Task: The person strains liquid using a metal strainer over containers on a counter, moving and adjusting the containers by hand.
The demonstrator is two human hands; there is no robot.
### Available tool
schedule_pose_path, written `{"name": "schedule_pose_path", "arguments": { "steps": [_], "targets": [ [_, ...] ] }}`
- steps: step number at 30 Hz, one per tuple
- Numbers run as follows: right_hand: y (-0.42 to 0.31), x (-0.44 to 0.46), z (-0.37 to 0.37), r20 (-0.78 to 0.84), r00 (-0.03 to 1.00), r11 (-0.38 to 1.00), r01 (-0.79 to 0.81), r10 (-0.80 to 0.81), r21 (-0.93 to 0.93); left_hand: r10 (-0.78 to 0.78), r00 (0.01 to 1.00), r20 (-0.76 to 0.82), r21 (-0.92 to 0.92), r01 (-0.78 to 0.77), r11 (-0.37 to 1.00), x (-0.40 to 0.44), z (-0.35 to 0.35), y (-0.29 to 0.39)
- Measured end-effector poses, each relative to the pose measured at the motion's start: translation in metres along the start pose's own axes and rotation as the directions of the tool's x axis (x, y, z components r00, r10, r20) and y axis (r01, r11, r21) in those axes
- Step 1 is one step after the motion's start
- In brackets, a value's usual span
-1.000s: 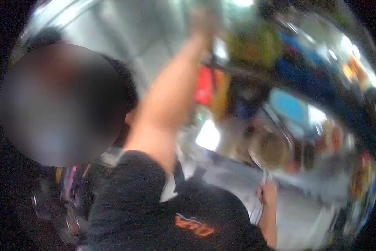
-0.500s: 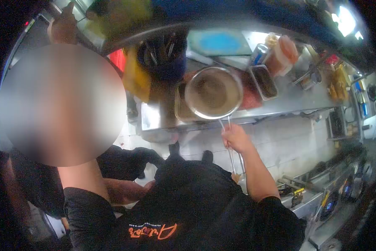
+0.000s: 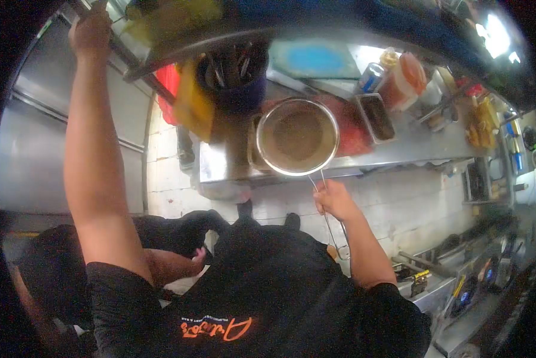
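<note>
My right hand (image 3: 335, 200) is closed around the long wire handle of a round mesh strainer (image 3: 298, 137). The strainer is held over the edge of the steel counter, its bowl facing up. Beneath it, partly hidden, are a metal container (image 3: 253, 143) and a red surface (image 3: 354, 131). At the upper left, my left hand (image 3: 90, 36) is raised at the end of a stretched arm, near a metal shelf rail (image 3: 125, 53). Its fingers look bent around something dark, which I cannot make out.
A steel counter (image 3: 399, 155) carries a rectangular tray of dark contents (image 3: 376, 117), a can (image 3: 372, 76), an orange-red tub (image 3: 406, 83) and a dark utensil bin (image 3: 232, 77). A shelf edge (image 3: 208, 51) crosses overhead. Another person's hand (image 3: 199, 258) shows at lower left.
The strainer has shifted slightly left and a little down in my right hand. My left arm stays raised; the blur over it is gone. The other person's hand has moved slightly left.
</note>
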State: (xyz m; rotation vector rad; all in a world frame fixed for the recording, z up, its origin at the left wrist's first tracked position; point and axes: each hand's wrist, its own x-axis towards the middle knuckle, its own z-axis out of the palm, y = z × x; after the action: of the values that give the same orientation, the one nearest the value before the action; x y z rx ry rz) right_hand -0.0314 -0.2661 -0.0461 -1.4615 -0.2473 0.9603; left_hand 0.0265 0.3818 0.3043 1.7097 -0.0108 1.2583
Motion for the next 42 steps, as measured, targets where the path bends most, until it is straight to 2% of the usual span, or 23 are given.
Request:
{"name": "schedule_pose_path", "arguments": {
  "steps": [3,6,9,11,12,13,14,15,16,17,18,19,20,21,24,27,30,33,36,39,40,41,42],
  "targets": [
    [-0.015,-0.002,0.019,-0.219,0.975,0.998,0.043,-0.032,0.048,0.117,0.993,0.037,0.384,-0.122,0.915,-0.025,0.028,0.027],
    [-0.009,0.005,0.012,-0.166,0.986,0.996,0.0,-0.015,-0.093,0.163,0.974,0.155,0.676,-0.225,0.701,-0.025,0.025,0.028],
    [-0.025,-0.008,0.015,-0.18,0.984,1.0,-0.014,0.016,0.014,0.027,0.936,0.351,0.824,-0.323,0.466,-0.021,0.021,0.035],
    [-0.008,0.0,0.011,-0.17,0.985,0.994,0.009,0.01,0.11,-0.233,0.809,0.539,0.767,-0.358,0.533,-0.017,0.018,0.04],
    [-0.002,0.002,0.008,-0.166,0.986,0.988,0.019,0.007,0.155,-0.178,0.715,0.676,0.46,-0.22,0.86,-0.006,0.002,0.019],
    [-0.007,0.0,0.006,-0.133,0.991,0.998,0.002,0.006,0.062,-0.047,0.638,0.769,0.067,-0.008,0.998,0.007,-0.014,-0.001],
    [-0.014,-0.003,0.004,-0.099,0.995,1.0,-0.01,0.007,-0.028,0.126,0.59,0.797,-0.32,0.237,0.917,0.02,-0.025,-0.015],
    [-0.018,-0.004,0.004,-0.066,0.998,0.993,-0.018,0.011,-0.115,0.158,0.612,0.775,-0.367,0.231,0.901,0.022,-0.026,-0.017],
    [-0.015,0.0,0.004,-0.101,0.995,0.997,-0.006,-0.002,-0.074,0.19,0.633,0.75,-0.412,0.224,0.883,0.024,-0.028,-0.02],
    [-0.012,0.006,0.005,-0.138,0.99,0.999,0.006,-0.011,-0.037,0.101,0.704,0.703,-0.121,-0.022,0.992,0.019,-0.025,-0.018],
    [-0.012,0.009,0.004,-0.175,0.984,1.0,0.023,-0.023,-0.005,0.054,0.784,0.619,0.211,-0.232,0.95,0.014,-0.022,-0.015],
    [-0.014,0.007,0.003,-0.145,0.989,0.997,-0.01,-0.001,-0.072,0.054,0.856,0.514,0.532,-0.368,0.763,0.009,-0.019,-0.01],
    [-0.024,0.002,0.007,-0.116,0.993,0.99,-0.038,0.022,-0.137,0.101,0.907,0.408,0.788,-0.406,0.462,0.005,-0.013,-0.003],
    [-0.031,0.0,0.01,-0.087,0.995,0.977,-0.062,0.046,-0.202,0.191,0.929,0.316,0.936,-0.339,0.098,0.001,-0.007,0.007],
    [-0.037,0.0,0.016,-0.162,0.987,0.996,-0.018,0.004,-0.082,0.243,0.935,0.259,0.921,-0.315,0.228,-0.022,0.01,0.031],
    [-0.028,0.009,0.009,-0.139,0.99,0.991,-0.008,-0.011,-0.135,0.338,0.808,0.483,0.835,-0.309,-0.455,-0.006,-0.006,0.009],
    [-0.023,0.009,0.005,-0.062,0.998,0.996,-0.027,0.022,-0.086,0.352,0.799,0.487,0.85,-0.34,-0.403,-0.003,-0.001,0.016],
    [-0.017,0.021,0.001,-0.159,0.987,0.996,-0.015,0.001,-0.089,0.347,0.805,0.481,0.864,-0.367,-0.344,-0.02,0.006,0.022],
    [-0.022,0.014,0.004,-0.061,0.998,0.961,0.015,-0.033,-0.278,0.38,0.905,0.192,0.897,-0.318,0.306,-0.028,0.028,0.033],
    [-0.023,0.013,0.004,-0.06,0.998,0.998,0.016,-0.019,-0.052,0.223,0.973,-0.064,0.535,-0.155,0.831,-0.032,0.044,0.043],
    [-0.02,0.016,0.002,-0.099,0.994,0.996,0.041,-0.048,-0.078,0.453,0.883,0.121,0.86,-0.321,0.396,-0.024,0.035,0.032],
    [-0.015,0.022,0.001,-0.136,0.988,0.993,0.061,-0.075,-0.104,0.526,0.756,0.389,0.92,-0.355,-0.169,-0.008,0.019,0.01],
    [-0.014,0.024,0.002,-0.172,0.98,0.988,0.08,-0.101,-0.129,0.418,0.634,0.65,0.687,-0.257,-0.68,-0.01,0.017,0.009]
  ]
}}
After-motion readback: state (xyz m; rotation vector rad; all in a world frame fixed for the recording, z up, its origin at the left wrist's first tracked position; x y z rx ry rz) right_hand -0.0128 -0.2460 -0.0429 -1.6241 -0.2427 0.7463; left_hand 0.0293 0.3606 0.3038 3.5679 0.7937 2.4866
